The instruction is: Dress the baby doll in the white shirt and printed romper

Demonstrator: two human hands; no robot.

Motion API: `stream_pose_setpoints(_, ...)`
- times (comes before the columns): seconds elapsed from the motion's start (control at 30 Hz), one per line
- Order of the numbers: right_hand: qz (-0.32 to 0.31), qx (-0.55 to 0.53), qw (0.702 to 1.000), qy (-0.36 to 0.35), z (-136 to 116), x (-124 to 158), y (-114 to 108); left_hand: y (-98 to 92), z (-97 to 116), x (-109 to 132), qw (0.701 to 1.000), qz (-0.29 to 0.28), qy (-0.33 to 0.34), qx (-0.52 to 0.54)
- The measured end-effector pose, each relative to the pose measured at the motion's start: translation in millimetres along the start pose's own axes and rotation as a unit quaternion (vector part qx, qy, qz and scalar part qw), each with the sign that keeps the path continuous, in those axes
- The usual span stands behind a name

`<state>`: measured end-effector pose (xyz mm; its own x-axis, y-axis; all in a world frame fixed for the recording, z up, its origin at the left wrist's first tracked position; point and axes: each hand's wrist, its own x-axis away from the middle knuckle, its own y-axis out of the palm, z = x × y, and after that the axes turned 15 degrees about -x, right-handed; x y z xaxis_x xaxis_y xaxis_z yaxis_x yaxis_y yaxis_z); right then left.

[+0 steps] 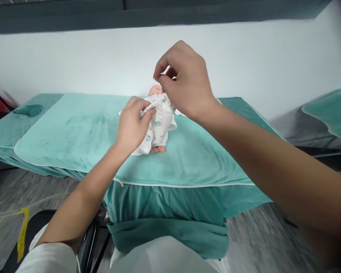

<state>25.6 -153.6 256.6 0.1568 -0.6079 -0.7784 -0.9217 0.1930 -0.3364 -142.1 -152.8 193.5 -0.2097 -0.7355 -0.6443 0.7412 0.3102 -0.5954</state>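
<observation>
A small baby doll [155,90] lies on its back on a green bed cover, head toward the wall, with its bare feet [158,149] showing at the near end. It wears a white garment [161,118] printed with small coloured figures. My left hand [133,123] pinches the garment's edge between thumb and fingers and lifts it a little over the doll's chest. Above the doll, my right hand [186,77] is raised with thumb and fingertips pressed together. What that pinch holds, if anything, is too small to see. Both hands partly cover the doll.
The light green cover [59,132] lies over a long bed against a white wall [102,64]. A face hole [28,110] is at the bed's left end. A black chair [88,239] with a yellow strap [23,233] stands at lower left, and another green-covered surface [332,112] is at right.
</observation>
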Motion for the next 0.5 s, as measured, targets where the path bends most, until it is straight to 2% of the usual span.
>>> stream_pose_setpoints(0.1, -0.025, -0.011, 1.000, 0.004, -9, 3, -2, -20.9, 1, -15, 0.998, 0.054, -0.013, 0.028)
stream_pose_setpoints(0.17, -0.058, -0.011, 0.998, 0.018, -18, 5, -1, -34.1, 5, -23, 0.997, 0.060, -0.022, 0.046)
stream_pose_setpoints(0.3, -0.120, 0.005, 0.992, 0.022, -34, 2, 2, -48.2, 9, -41, 0.997, 0.038, -0.031, 0.066)
stream_pose_setpoints(0.4, -0.116, 0.012, 0.993, 0.024, -32, -6, 2, -50.5, 6, -57, 0.996, 0.022, -0.032, 0.076)
stream_pose_setpoints(0.5, -0.101, 0.016, 0.994, 0.031, -19, -13, 0, -53.4, 1, -72, 0.997, -0.016, -0.038, 0.066)
